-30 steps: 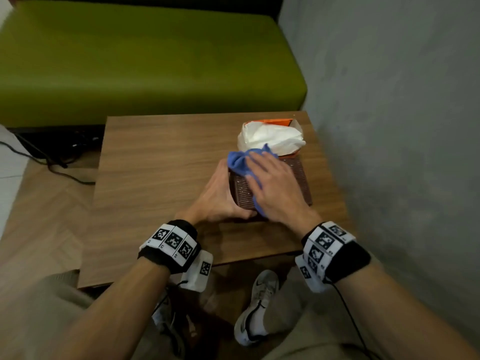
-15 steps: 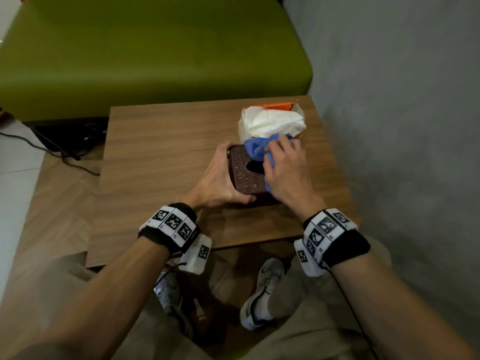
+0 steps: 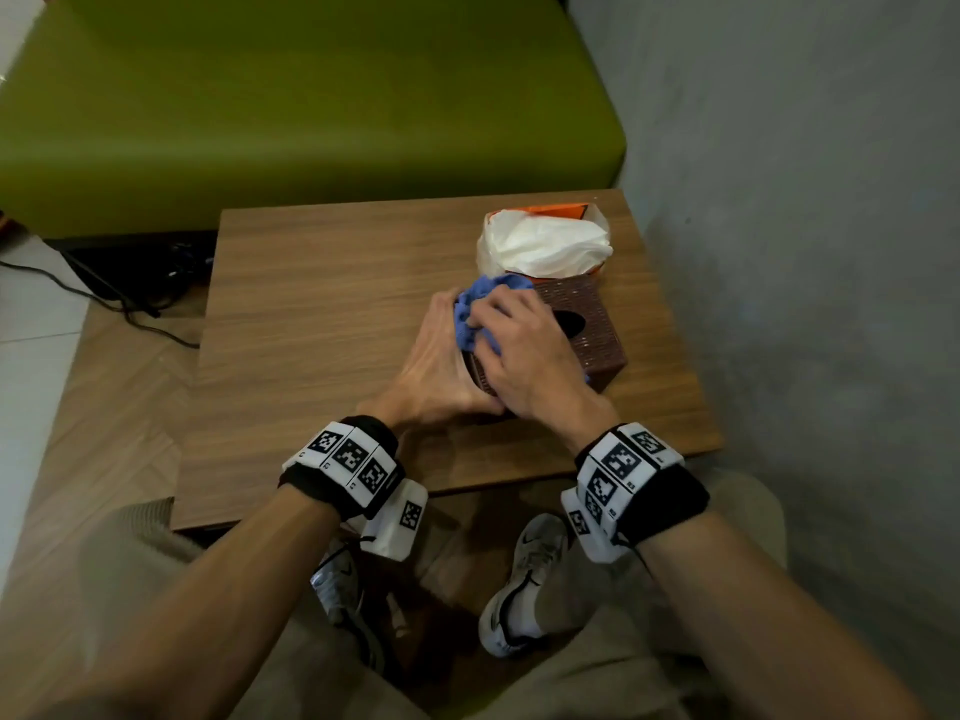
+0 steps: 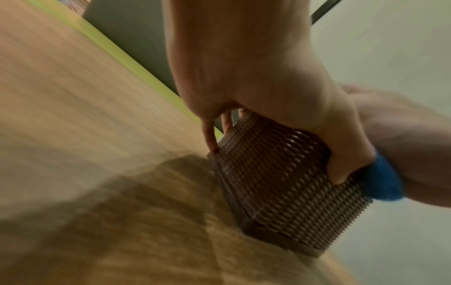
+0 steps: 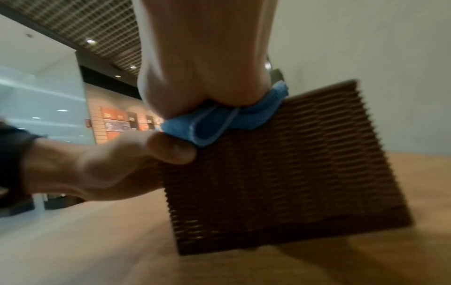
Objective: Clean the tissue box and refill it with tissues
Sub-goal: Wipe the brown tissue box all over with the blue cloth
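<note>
Brown woven tissue box (image 3: 582, 324) sits on the wooden table (image 3: 322, 324), right half, near the grey wall (image 3: 805, 200); oval slot on top faces up. My left hand (image 3: 434, 368) grips the box's left side: in the left wrist view the fingers (image 4: 211, 135) run down the far face and the thumb lies curled across the near face, tip at the top edge. My right hand (image 3: 530, 350) is on top of the box at its near-left corner, palm down, holding a bunched blue cloth (image 3: 480, 314) against the weave. In the right wrist view the cloth (image 5: 219, 123) is squeezed between my palm and the box's top edge, folded over on itself, and the left thumb sits just beside it. Box looks flat on the table in the head view; wrist views are blurred, can't tell if one edge is lifted. Just behind the box, touching or nearly so, an orange pack of white tissues (image 3: 543, 244) with its clear wrapper torn open and the tissues puffed up. Green sofa (image 3: 291, 96) stands past the table's far edge. Black cables (image 3: 130, 304) lie on the floor to the left. My shoes (image 3: 524, 579) show under the table's near edge.
</note>
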Motion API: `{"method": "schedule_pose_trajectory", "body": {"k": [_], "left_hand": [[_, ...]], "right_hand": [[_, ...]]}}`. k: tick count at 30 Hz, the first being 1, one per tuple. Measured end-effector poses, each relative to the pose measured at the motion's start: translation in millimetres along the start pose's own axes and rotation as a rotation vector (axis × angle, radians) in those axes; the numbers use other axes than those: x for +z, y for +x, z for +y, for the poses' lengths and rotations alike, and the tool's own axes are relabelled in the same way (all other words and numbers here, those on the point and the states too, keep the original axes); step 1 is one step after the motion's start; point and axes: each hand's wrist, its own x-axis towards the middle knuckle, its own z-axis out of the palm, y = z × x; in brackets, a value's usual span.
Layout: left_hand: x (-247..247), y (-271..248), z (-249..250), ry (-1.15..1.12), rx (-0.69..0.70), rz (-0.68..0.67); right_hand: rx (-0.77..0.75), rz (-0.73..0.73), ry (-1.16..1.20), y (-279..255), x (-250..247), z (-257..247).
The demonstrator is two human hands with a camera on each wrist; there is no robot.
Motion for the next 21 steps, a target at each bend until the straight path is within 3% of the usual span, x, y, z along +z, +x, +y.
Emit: {"method": "schedule_pose_trajectory", "body": {"k": [2,4,6,9,12,17,21], "left_hand": [[2,-4,-1,-0.008,-0.036,0.025],[0,-8,1,-0.031,-0.086,0.084],[-5,-8,3,-0.014,-0.095,0.044],[-22,5,9,-0.166,-0.159,-0.073],[-33,16,12,-0.074,-0.160,-0.092],[-21,5,13,-0.031,-0.176,-0.049],[-24,7,17,0.073,-0.158,-0.052]], "right_hand": [[-0.009,-0.001,0.014,1,0,1],[0.140,0.083,-0.014,1,-3,16],[0.221,0.154,-0.016,0,-8,27],[0.154,0.086,-0.013,0,-7,22],[0.077,0.039,0.063,1,-9,25],[0.205,0.163,0.025,4,-8,29],[0.009,0.062,0.130,0,-1,4]]}}
